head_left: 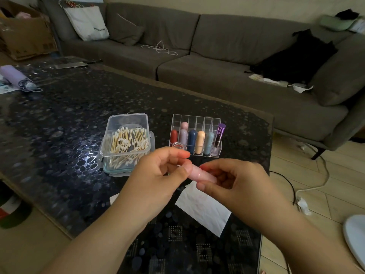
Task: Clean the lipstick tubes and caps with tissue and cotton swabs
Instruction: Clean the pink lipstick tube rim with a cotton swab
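Over the near edge of the dark, pebble-patterned glass table (59, 119), both hands are raised and share one pale pink, capsule-shaped lipstick tube (198, 175). The left hand (158, 175) pinches one end between thumb and curled fingers; the right hand (237, 182) grips the other end, fingers curled round it. Whether the cap is being pulled off or pushed on cannot be told; the join is hidden by the fingers and blurred.

Progress, as a judgement: the work is at an early or middle stage. Neither hand holds a tissue or a swab. One white sheet of tissue (203, 210) lies flat on the table just below the hands; faint marks may show on it, but that is not certain.

Containers:
- A clear plastic rectangular box (126, 119), lid off, stands to the left of the hands. It holds a loose heap of wooden-stemmed cotton swabs (130, 143), well filled.
- A clear acrylic compartmented organiser (195, 121) stands just beyond the hands. Its front row holds, upright, a red capsule tube (174, 136), a lilac one (183, 135), a navy one (192, 140), a peach one (199, 141), a pale blue one (209, 142) and a tall purple-capped gloss tube (219, 135). A pink capsule (184, 125) stands in the row behind. The remaining rear compartments appear unfilled.
- A small clear round jar (177, 145) sits at the front left of the organiser; its contents cannot be made out.

Seven items stand in the organiser; which are already cleaned cannot be told.
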Demonstrator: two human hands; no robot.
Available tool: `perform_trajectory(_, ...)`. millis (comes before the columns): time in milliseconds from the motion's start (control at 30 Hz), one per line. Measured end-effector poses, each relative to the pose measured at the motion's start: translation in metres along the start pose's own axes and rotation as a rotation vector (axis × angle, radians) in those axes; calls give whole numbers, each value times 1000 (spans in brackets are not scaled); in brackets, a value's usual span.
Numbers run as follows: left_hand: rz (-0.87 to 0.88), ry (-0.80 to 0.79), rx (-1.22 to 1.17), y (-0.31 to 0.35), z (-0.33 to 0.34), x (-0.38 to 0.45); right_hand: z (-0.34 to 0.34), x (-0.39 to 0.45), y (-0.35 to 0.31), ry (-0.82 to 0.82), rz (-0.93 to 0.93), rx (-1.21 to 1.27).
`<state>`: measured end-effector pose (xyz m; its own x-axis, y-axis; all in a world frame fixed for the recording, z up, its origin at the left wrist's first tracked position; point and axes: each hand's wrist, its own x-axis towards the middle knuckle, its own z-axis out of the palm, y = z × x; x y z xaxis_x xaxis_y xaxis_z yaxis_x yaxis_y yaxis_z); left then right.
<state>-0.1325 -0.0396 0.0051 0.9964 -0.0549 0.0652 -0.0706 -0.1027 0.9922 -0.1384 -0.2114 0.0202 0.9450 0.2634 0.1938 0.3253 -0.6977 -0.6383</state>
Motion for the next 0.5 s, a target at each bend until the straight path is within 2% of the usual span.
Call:
perform_trajectory(267, 47, 25, -27, -3, -1, 6, 10, 1, 1, -7, 56, 100)
perform_trajectory(400, 74, 33, 41, -7, 0, 11, 13, 9, 3, -15, 71, 16)
perform_trajectory(500, 70, 44, 99, -8, 1, 13, 21, 14, 4, -31, 107, 64)
